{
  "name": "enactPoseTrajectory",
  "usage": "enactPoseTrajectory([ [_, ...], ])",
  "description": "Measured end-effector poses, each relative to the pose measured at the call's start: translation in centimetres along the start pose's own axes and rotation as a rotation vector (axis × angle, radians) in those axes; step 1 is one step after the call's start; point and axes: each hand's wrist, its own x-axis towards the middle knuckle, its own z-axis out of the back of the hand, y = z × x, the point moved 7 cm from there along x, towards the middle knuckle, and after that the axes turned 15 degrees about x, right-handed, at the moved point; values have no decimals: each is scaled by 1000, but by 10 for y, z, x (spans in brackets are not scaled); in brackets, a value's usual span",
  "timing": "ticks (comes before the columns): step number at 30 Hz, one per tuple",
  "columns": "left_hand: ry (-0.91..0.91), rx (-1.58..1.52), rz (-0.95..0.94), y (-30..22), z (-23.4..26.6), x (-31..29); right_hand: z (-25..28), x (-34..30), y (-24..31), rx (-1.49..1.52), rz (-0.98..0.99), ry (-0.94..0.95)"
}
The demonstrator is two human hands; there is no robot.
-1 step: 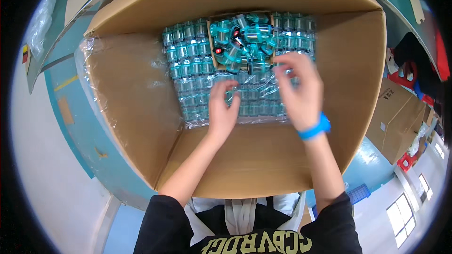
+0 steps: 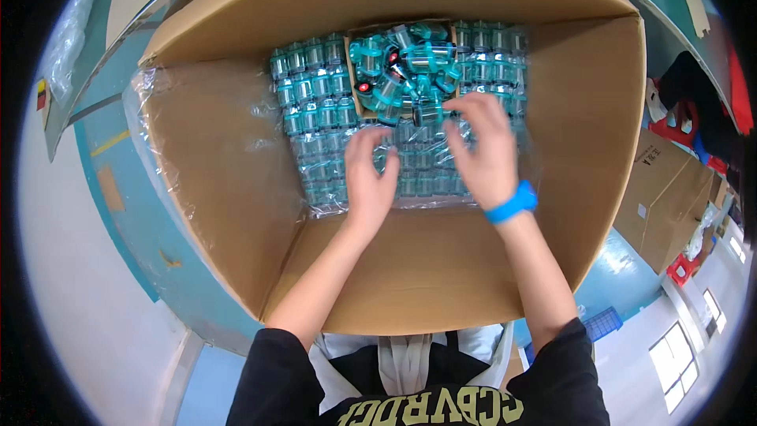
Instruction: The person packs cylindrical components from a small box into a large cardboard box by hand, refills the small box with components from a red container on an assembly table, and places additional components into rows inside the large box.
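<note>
Inside a large cardboard carton (image 2: 426,268) stand rows of small clear containers with teal parts (image 2: 315,83). The front rows lie beneath clear plastic film (image 2: 422,170). A small cardboard box (image 2: 352,99) sits among them at the far middle, heaped with loose teal containers (image 2: 390,88), a few showing red and black parts. Over the film, my left hand (image 2: 369,181) is open, fingers bent and thumb apart, with nothing visible in it. My right hand (image 2: 487,159) hovers by the small box's near right corner, thumb and fingers apart, and also appears to hold nothing.
Tall carton walls surround both forearms, and plastic film (image 2: 142,110) hangs over the left edge. Outside, on the right, are another cardboard box (image 2: 666,197), a red stool (image 2: 682,268) and a blue basket (image 2: 602,325).
My right hand has moved left, closer to the small box's near edge, and looks less blurred. My left hand has shifted only slightly.
</note>
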Motion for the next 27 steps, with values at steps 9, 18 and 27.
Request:
enactPoseTrajectory([
  [9, -284, 360, -201, -34, -6, 58, -36, -12, -63, -274, 35, 173],
  [18, -52, -330, -35, -20, -10, 34, -10, -28, -45, 111, -175, 0],
  [27, 266, -423, 431, 12, -108, -55, -8, -118, -109, 313, -735, -291],
])
